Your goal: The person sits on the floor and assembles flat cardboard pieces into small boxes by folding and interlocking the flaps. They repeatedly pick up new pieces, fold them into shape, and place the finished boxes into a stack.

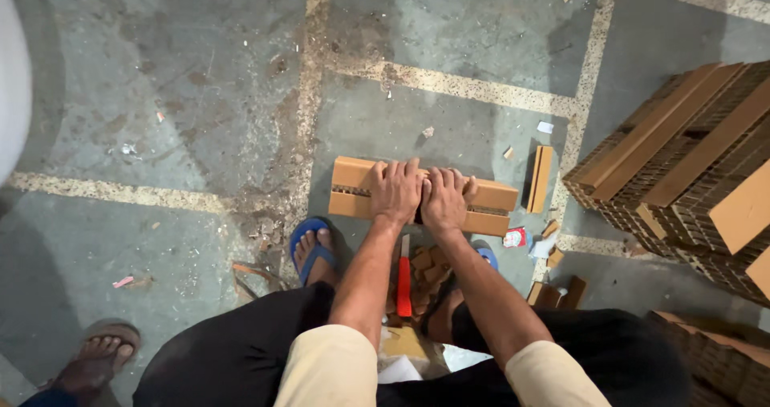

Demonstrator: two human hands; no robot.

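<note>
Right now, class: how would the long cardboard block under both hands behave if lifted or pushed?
The cardboard block shows a honeycomb core, so it is probably light for its size. Both the left hand and right hand press on it without visible bending, suggesting stiffness. Its flat faces make rolling unlikely.

Grey concrete floor (pixel 160 78) carries a cardboard block (pixel 353 186), scraps (pixel 429 267) and a stack (pixel 690 174)

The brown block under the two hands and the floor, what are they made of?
The brown block looks like matte brown cardboard: its side shows a strip of small honeycomb-like cells. The left hand and right hand press on top of it. The floor looks like rough, dusty grey concrete, crossed by speckled pale strips, perhaps stone chips.
</note>
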